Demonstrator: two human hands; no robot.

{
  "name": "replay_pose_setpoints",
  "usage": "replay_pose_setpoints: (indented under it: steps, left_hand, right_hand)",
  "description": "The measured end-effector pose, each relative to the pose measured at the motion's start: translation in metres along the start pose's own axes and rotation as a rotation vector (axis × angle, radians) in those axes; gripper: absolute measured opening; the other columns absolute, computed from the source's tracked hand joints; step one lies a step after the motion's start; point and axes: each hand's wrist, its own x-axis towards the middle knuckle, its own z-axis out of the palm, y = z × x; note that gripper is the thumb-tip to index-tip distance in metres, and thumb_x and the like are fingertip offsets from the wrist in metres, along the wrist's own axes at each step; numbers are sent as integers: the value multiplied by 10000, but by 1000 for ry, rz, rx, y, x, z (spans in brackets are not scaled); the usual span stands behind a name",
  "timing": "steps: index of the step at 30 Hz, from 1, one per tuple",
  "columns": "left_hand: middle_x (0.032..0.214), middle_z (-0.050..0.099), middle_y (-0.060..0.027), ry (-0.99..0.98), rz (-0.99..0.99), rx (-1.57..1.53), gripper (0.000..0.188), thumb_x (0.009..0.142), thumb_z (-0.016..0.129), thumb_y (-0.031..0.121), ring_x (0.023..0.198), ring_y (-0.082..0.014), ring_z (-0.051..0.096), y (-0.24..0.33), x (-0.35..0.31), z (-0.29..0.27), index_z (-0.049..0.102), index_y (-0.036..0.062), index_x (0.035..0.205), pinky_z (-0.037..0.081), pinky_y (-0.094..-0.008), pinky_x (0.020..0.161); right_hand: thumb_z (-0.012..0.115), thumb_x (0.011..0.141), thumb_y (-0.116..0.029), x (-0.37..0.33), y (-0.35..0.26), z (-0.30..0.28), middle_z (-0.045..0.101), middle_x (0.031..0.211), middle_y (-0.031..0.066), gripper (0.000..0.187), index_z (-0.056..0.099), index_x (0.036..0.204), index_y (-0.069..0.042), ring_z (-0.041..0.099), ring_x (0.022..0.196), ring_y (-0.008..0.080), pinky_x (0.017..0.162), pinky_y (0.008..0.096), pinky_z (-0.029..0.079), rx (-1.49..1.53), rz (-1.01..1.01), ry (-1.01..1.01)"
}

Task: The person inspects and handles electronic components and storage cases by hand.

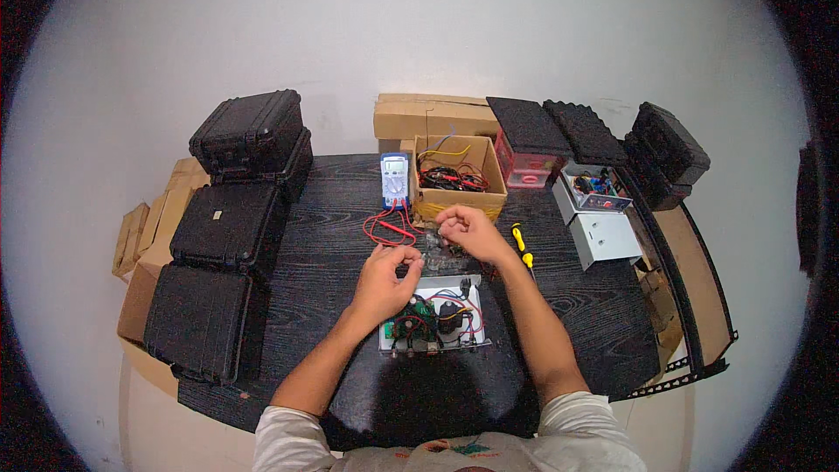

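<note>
An open electronics chassis [431, 319] lies on the black table right in front of me, with a green circuit board, a black component and coloured wires inside. My left hand [384, 280] is at its far left corner, thumb and fingertips brought together; anything between them is too small to tell. Farther off and to the right, my right hand [470, 233] has its fingers curled in a pinch, and what they hold cannot be made out. Between and below the hands lies what looks like a clear plastic bag [433, 251] with small dark parts around it.
Behind the hands stand a multimeter [395, 182] with red leads and a cardboard box [461, 201] of cables. Two yellow-and-black hand tools [522, 245] lie right. Black hard cases [197, 319] line the left side; a grey enclosure [605, 238] sits at right near a black rack frame [690, 297].
</note>
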Motion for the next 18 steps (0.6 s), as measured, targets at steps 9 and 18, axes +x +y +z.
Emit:
replay_pose_setpoints:
  steps: [9,18]
  left_hand:
    - [930,735,-94,-52,37,97,121,915,691,148,954,-296,700,1,-5,4,697,65,1002,363,-579,1127]
    - [984,734,-101,-48,134,307,109,895,712,134,993,-304,689,12,-4,-3,710,65,980,345,-594,1154]
  right_hand:
    - [715,953,-43,-47,-52,25,686,911,32,196,608,1116,-28,678,780,101,725,239,569,583,24,-152]
    - [709,957,-51,-49,-55,35,693,895,28,170,617,1097,-21,674,777,94,724,232,560,607,76,-119]
